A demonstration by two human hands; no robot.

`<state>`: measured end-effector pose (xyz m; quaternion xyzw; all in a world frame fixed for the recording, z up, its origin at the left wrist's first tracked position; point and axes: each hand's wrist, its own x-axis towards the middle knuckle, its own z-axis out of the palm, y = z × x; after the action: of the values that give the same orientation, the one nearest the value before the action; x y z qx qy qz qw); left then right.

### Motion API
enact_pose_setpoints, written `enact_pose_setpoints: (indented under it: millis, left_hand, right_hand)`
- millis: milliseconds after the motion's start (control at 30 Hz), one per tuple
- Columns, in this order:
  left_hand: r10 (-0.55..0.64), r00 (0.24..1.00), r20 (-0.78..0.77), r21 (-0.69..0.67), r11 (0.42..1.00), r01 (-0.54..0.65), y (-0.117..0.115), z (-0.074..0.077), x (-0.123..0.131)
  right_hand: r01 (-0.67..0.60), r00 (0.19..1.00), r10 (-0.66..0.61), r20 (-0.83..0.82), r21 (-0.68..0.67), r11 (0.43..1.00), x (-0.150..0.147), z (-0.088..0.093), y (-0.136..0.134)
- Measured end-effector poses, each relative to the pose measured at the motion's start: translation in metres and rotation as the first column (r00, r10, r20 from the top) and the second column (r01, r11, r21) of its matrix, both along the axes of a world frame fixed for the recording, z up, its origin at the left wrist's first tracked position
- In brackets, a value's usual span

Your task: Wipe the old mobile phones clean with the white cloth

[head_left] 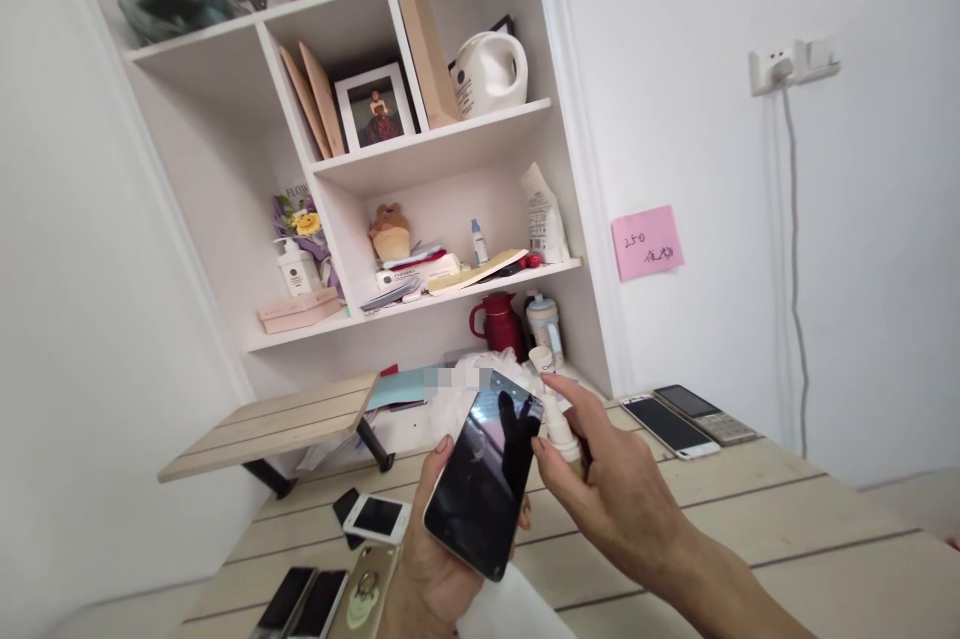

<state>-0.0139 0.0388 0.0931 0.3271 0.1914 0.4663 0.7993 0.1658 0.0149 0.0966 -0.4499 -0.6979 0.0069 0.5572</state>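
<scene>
My left hand [442,559] grips a smartphone [480,489] from below and behind, with the thumb along its left edge. The phone is tilted, its dark glossy screen facing me and showing reflections. My right hand [619,479] is at the phone's upper right edge, with thumb and index finger apart. Its thumb tip is at or very near that edge; contact is unclear. Behind these fingers is a bottle with a white pointed nozzle [558,424], its lower part hidden by the hand. Something white and flat [514,609] lies below the phone.
On the slatted table [810,509] lie a white phone [379,517], two dark-screened phones [319,604], a case with a ring [367,589], another white phone [670,426] and a keypad phone [705,412]. A raised wooden stand [277,424] and shelves [450,154] rise behind.
</scene>
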Motion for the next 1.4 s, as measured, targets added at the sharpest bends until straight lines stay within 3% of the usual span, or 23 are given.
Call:
enact_pose_setpoints:
  millis: [100, 167, 400, 600, 900, 1100, 1267, 1400]
  left_hand:
    - [0.152, 0.985, 0.077, -0.087, 0.985, -0.145, -0.001, -0.001, 0.002]
    - [0.175, 0.982, 0.074, -0.080, 0.982, -0.169, 0.000, -0.002, 0.001]
    - [0.256, 0.962, 0.095, -0.130, 0.961, -0.243, 0.003, -0.004, 0.001]
    - [0.188, 0.976, 0.105, -0.101, 0.979, -0.178, 0.005, -0.007, 0.004]
    - [0.132, 0.989, 0.060, -0.062, 0.990, -0.128, 0.009, -0.013, 0.002]
    - [0.195, 0.979, -0.057, 0.091, 0.978, -0.189, 0.010, -0.024, 0.002]
    - [0.284, 0.958, -0.029, 0.178, 0.945, -0.274, 0.007, -0.020, 0.008]
    - [0.337, 0.940, -0.057, 0.242, 0.918, -0.314, 0.009, -0.019, 0.009]
  right_hand:
    - [-0.106, 0.994, 0.109, 0.026, -0.091, 0.990, -0.009, 0.001, -0.009]
    - [-0.150, 0.984, 0.160, 0.075, -0.125, 0.981, -0.014, 0.001, -0.014]
    - [-0.179, 0.974, 0.182, 0.138, -0.030, 0.983, -0.016, -0.003, -0.012]
    - [-0.273, 0.898, 0.278, 0.342, -0.063, 0.960, -0.021, -0.011, -0.009]
    - [-0.318, 0.876, 0.313, 0.367, -0.049, 0.947, -0.026, -0.009, -0.012]
    - [-0.186, 0.970, 0.198, 0.141, -0.095, 0.978, -0.024, -0.017, -0.005]
    - [-0.158, 0.969, 0.134, 0.210, 0.103, 0.982, -0.023, -0.023, -0.001]
    - [-0.111, 0.976, 0.072, 0.207, 0.183, 0.977, -0.026, -0.023, -0.004]
